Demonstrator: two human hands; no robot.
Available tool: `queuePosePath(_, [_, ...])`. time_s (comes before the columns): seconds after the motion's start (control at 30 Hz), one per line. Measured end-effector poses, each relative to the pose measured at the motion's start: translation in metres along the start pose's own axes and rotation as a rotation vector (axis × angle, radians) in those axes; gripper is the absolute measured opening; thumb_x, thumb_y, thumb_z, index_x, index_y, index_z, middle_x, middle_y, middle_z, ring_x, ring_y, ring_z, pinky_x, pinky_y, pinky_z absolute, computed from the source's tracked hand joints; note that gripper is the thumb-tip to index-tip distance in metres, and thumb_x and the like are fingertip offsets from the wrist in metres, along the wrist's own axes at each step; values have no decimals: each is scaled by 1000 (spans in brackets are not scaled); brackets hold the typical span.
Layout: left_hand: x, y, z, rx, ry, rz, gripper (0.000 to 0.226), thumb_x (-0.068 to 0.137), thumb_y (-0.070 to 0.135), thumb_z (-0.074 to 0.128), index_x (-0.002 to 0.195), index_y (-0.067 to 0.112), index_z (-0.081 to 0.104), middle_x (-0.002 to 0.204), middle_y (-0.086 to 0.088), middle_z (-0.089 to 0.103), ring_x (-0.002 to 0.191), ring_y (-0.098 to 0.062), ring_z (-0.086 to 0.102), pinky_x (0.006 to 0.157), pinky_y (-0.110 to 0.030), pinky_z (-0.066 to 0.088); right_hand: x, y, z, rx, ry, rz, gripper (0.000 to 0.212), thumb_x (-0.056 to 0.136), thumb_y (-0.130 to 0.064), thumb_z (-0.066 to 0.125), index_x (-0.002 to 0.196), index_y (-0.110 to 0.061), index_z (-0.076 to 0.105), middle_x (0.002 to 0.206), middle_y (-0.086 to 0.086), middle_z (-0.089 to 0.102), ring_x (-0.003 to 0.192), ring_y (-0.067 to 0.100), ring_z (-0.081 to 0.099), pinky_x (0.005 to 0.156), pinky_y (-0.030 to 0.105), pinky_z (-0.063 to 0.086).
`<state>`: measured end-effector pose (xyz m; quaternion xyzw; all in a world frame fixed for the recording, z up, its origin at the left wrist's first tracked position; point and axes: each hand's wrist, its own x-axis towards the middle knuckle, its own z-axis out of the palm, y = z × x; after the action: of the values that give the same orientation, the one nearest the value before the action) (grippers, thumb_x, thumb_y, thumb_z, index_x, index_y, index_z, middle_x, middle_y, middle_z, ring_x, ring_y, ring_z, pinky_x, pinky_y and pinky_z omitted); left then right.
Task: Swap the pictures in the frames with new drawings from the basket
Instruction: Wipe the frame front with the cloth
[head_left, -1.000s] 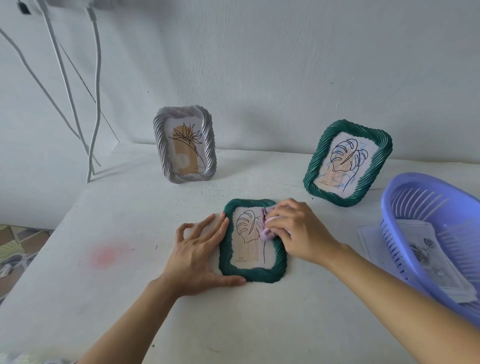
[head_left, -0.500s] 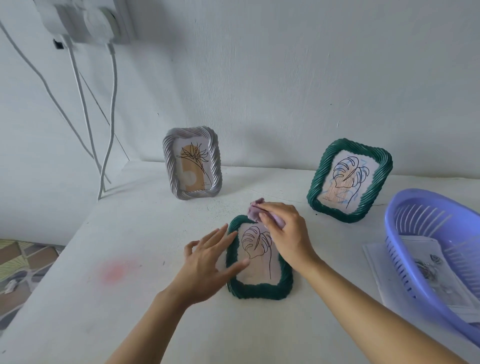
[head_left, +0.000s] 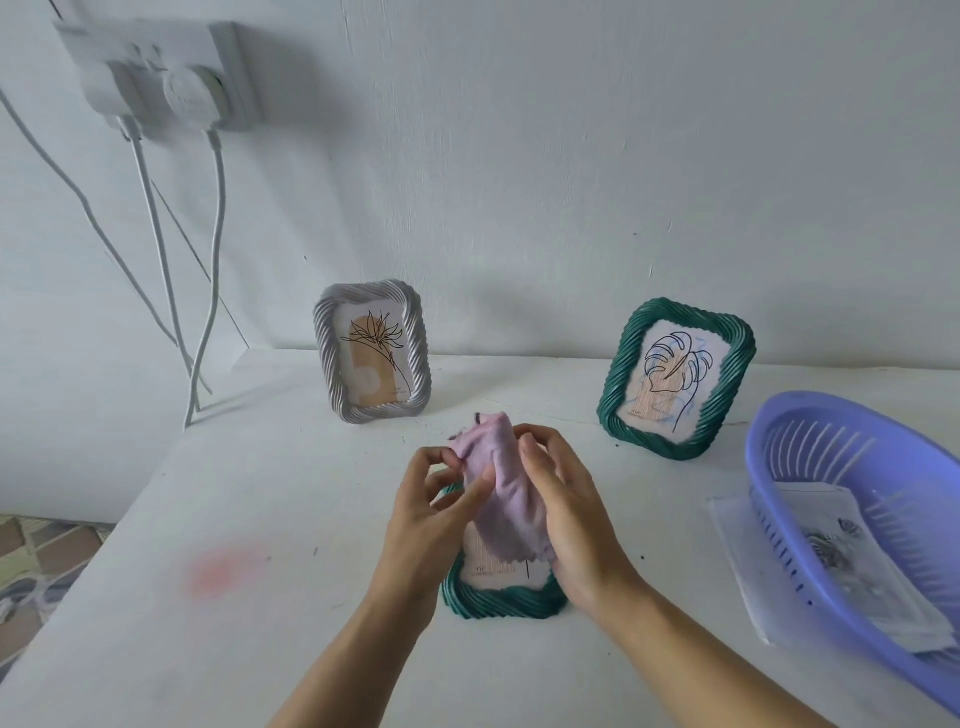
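A green rope-edged frame (head_left: 501, 603) lies flat on the white table, mostly hidden under my hands. Above it I hold a small pink cloth (head_left: 506, 493) with both hands: my left hand (head_left: 431, 519) pinches its left edge, my right hand (head_left: 569, 509) grips its right side. A grey frame (head_left: 373, 351) with a flower drawing stands at the back left. Another green frame (head_left: 675, 379) with a leaf drawing stands at the back right. The purple basket (head_left: 769, 441) at the right holds several drawings (head_left: 841, 551).
White sheets (head_left: 732, 540) lie under the basket. A wall socket (head_left: 166, 78) with plugs sits top left, and its white cables (head_left: 208, 291) hang down to the table's back left corner. A pink stain (head_left: 221, 569) marks the table. The table's left edge drops to a tiled floor (head_left: 36, 551).
My right hand lifted the pink cloth off the lying frame's glass. My left hand left the frame's side and came up to take the cloth's edge. The view tilted upward.
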<state>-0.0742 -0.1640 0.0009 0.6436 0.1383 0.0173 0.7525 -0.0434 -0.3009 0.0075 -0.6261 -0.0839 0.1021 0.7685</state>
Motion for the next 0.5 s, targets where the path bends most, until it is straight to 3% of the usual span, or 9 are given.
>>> queuePosePath(0.07, [0,-1,-5,-28,20,-49,49,73,28,80,109,16,50,102,-12,74,92,-33,73,79,-45,59,-3,-2,1,-52,-68,-12,26,95,-38,60,115,-20,62,110,1,72,106,15,68,86,27,54])
queuePosePath(0.13, [-2,-2,-8,-34,29,-66,61,67,28,83,117,16,49,103,-15,75,95,-34,72,87,-48,57,-5,-3,3,-107,-97,-65,20,96,-25,62,113,-14,63,108,3,73,104,15,69,85,25,54])
queuePosePath(0.27, [-9,6,-18,-61,-97,-58,42,85,28,75,123,12,64,114,-15,72,109,-33,68,95,-48,51,-3,-4,6,-138,-63,-109,14,101,-24,55,99,-15,65,93,4,71,93,15,67,80,25,51])
queuePosePath(0.4, [-17,21,-32,-60,-122,-26,35,98,31,53,123,11,68,120,-14,70,116,-32,64,102,-51,45,3,-3,5,-260,-40,-139,25,95,-43,59,98,-20,68,97,2,69,99,20,65,89,41,53])
queuePosePath(0.5, [-20,34,-40,-9,-75,62,30,100,27,53,125,17,65,120,-11,71,113,-27,67,98,-47,50,5,-6,5,-291,-99,-167,19,97,-33,61,91,-17,69,88,-1,70,91,15,65,83,24,49])
